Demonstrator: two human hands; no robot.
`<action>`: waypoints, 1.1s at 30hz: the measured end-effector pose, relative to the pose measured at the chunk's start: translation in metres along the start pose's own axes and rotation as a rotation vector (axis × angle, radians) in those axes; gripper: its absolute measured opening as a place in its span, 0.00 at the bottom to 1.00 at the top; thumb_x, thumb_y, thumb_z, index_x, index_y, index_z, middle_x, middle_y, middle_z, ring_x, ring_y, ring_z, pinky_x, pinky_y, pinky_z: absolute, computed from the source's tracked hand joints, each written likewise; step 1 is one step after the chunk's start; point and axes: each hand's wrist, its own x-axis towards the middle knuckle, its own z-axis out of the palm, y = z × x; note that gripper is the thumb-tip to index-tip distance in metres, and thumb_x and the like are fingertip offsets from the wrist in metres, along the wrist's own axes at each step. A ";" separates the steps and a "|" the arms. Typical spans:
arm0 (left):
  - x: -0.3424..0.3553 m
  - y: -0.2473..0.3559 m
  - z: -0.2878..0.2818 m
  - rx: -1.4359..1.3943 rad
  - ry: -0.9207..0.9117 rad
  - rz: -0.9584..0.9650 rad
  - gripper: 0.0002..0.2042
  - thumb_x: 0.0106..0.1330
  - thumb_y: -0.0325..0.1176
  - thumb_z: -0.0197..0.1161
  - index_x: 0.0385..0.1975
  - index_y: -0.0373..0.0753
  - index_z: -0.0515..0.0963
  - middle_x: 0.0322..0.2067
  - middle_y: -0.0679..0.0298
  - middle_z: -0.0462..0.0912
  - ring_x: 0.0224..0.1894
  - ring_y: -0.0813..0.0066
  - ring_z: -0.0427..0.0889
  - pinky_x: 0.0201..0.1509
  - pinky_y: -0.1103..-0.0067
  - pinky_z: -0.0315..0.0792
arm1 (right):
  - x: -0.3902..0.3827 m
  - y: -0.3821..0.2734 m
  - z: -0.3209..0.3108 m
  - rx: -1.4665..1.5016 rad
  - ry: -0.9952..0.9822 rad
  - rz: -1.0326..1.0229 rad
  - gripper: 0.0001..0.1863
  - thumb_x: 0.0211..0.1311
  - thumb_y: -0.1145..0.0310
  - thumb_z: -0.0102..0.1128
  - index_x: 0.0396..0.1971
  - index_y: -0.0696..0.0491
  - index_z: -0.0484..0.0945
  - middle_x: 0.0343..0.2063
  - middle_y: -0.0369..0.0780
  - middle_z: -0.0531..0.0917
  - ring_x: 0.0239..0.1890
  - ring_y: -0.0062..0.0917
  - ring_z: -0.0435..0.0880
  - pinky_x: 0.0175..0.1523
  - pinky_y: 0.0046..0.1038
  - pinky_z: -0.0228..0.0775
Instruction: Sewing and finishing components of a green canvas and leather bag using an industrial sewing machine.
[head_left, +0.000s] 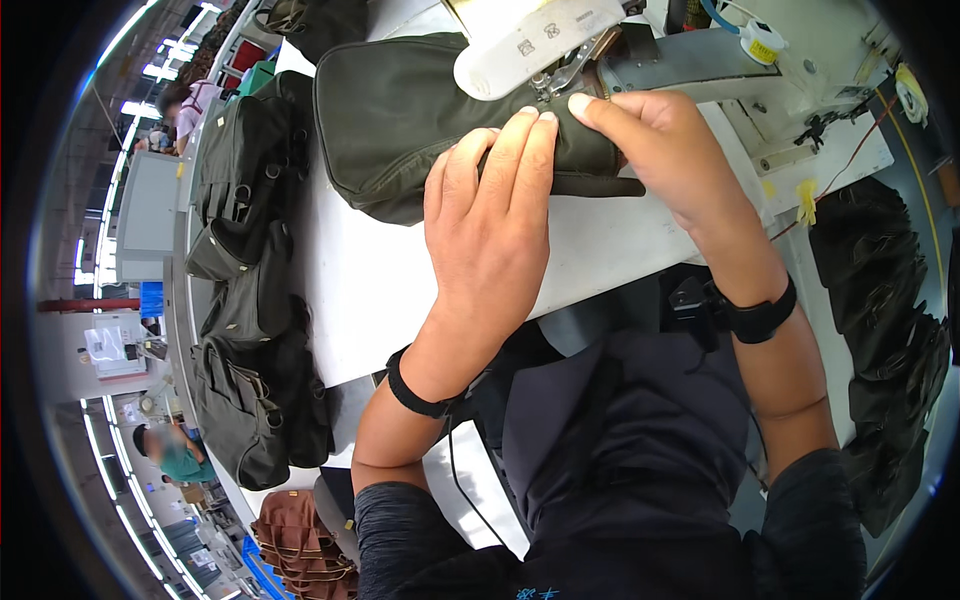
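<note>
Olive bag [385, 110]: matt woven-looking cloth, fairly smooth, soft creases. Tabletop [350, 290]: white, smooth, low sheen. Sewing machine arm [535, 45]: smooth painted shell, slightly glossy; presser foot [570, 75] bare shiny metal. Bags at left [240, 150]: matt cloth, wrinkled, metal rings. Brown stack [300, 540]: folded, matt, cloth or leather, can't tell. Apron [630, 430]: dark matt cloth. Right-hand pile [870, 260]: dark crumpled cloth.

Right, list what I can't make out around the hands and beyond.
All in the head view:
- Left hand: thumb, hidden beneath the hand.
- Right hand: most fingertips, hidden by its own curl.
- Green bag: underside, hidden by its upper side.
- Sewing machine: top, cut off by the upper edge.
- Far person: handwork, too small.
</note>
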 end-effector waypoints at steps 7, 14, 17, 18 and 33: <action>0.005 0.015 -0.006 0.019 -0.070 -0.101 0.33 0.48 0.15 0.62 0.59 0.41 0.79 0.57 0.66 0.81 0.59 0.61 0.75 0.65 0.66 0.66 | -0.024 -0.018 0.004 -0.429 0.405 -0.418 0.15 0.69 0.60 0.63 0.31 0.59 0.80 0.10 0.34 0.66 0.15 0.14 0.61 0.22 0.27 0.54; 0.009 0.024 -0.007 0.012 -0.070 -0.128 0.32 0.48 0.15 0.62 0.59 0.41 0.79 0.57 0.66 0.81 0.59 0.61 0.75 0.66 0.66 0.65 | -0.004 -0.033 -0.010 -0.203 0.123 -0.189 0.10 0.70 0.67 0.58 0.36 0.57 0.84 0.15 0.26 0.69 0.20 0.10 0.63 0.26 0.19 0.53; 0.006 0.016 -0.004 0.002 -0.046 -0.130 0.33 0.47 0.16 0.62 0.59 0.43 0.80 0.57 0.67 0.82 0.60 0.62 0.75 0.66 0.66 0.65 | 0.013 -0.035 -0.019 0.076 -0.096 -0.099 0.08 0.68 0.70 0.57 0.32 0.56 0.82 0.15 0.26 0.68 0.19 0.10 0.60 0.27 0.20 0.51; 0.004 0.014 -0.004 -0.002 -0.044 -0.130 0.33 0.47 0.16 0.62 0.59 0.43 0.80 0.57 0.67 0.82 0.60 0.62 0.75 0.66 0.66 0.65 | 0.016 -0.036 -0.022 0.138 -0.116 -0.104 0.08 0.68 0.70 0.56 0.30 0.55 0.81 0.15 0.26 0.67 0.19 0.10 0.60 0.27 0.20 0.51; 0.006 0.005 -0.013 -0.027 -0.106 -0.064 0.34 0.47 0.15 0.59 0.60 0.40 0.80 0.58 0.64 0.81 0.59 0.60 0.77 0.66 0.65 0.68 | -0.009 -0.037 -0.009 -0.107 0.080 -0.332 0.15 0.69 0.74 0.53 0.51 0.57 0.83 0.21 0.34 0.77 0.21 0.20 0.73 0.32 0.24 0.67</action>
